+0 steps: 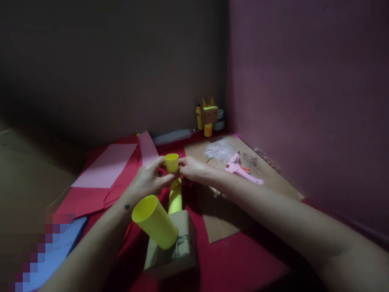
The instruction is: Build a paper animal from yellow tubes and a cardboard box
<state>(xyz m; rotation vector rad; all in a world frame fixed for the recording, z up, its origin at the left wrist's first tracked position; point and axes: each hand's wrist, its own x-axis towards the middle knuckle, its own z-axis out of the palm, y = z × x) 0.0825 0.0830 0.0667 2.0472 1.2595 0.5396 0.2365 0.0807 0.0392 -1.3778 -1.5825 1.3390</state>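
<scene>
Between my two hands is a small yellow paper cup or tube (172, 163), its round opening facing up. My left hand (150, 178) grips it from the left, fingers and thumb bent round its side. From the right, my right hand (191, 168) pinches it near its edge. Just beneath, a longer yellow tube (175, 197) reaches down to a brown cardboard box (172, 259) with dark markings. A wide yellow tube (154, 222) stands tilted on that box, nearer to me.
Pink paper (106, 165) and red sheets lie at left. A pink glue gun (243, 171) rests on a cardboard sheet (225, 223) at right. Behind stands a cardboard figure (209, 115) with pointed ears, by a jar (219, 120) and the walls.
</scene>
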